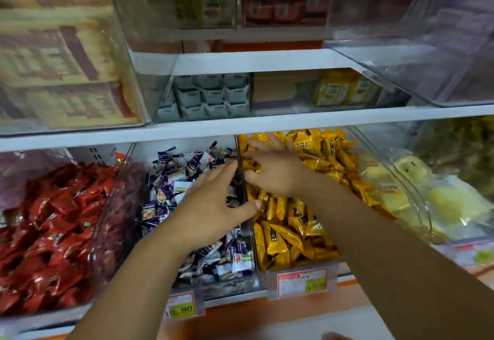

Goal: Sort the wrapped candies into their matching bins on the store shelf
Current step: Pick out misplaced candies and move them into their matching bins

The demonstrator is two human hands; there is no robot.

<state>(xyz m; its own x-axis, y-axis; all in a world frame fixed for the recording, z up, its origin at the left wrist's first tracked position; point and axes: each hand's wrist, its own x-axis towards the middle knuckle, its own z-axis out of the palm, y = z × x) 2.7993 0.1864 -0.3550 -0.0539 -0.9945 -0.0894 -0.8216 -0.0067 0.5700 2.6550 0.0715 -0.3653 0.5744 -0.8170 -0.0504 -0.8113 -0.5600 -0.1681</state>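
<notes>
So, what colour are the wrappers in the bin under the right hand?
Golden yellow wrappers with small dark labels, best seen in the head view.

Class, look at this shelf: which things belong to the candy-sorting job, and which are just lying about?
Job: left hand, right hand, purple-and-white candies, yellow candies, red candies.
Lying about: price tag, teal boxes on the shelf above, pale yellow packets at far right.

- One view only, head-worn, wide-angle; I see forward and down into the clear candy bins [247,232]
- it sits close; both forearms [374,246] enter from the bottom edge; a shelf board [267,123] crosses above
</notes>
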